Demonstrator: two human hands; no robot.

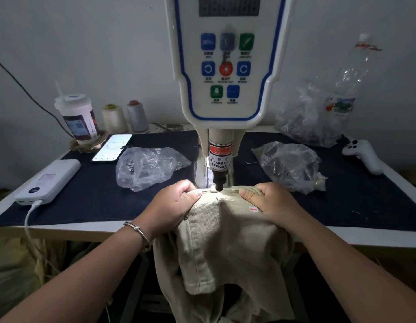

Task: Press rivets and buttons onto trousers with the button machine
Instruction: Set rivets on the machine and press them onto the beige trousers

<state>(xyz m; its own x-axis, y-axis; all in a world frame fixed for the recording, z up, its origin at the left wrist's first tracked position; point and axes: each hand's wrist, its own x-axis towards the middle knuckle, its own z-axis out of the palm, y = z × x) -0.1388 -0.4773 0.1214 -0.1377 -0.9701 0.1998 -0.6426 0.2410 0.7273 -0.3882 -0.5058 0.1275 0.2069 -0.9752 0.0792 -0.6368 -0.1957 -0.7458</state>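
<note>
At the centre of the frame, beige trousers (225, 234) hang over the near edge of the surface (90, 233), their waistband lying right under the dark punch tip of the button machine (219, 145). The left hand (173, 206) grips the waistband just left of the punch, fingers curled over the cloth, thumb on top. The right hand (272, 202) grips it just right of the punch in the same manner. A small red-arrow sticker (253, 209) sits on the fabric beside the right hand. Clear plastic bags (146, 166) lie on the dark cloth at either side of the machine; a power bank (49, 181) rests at the left.
</note>
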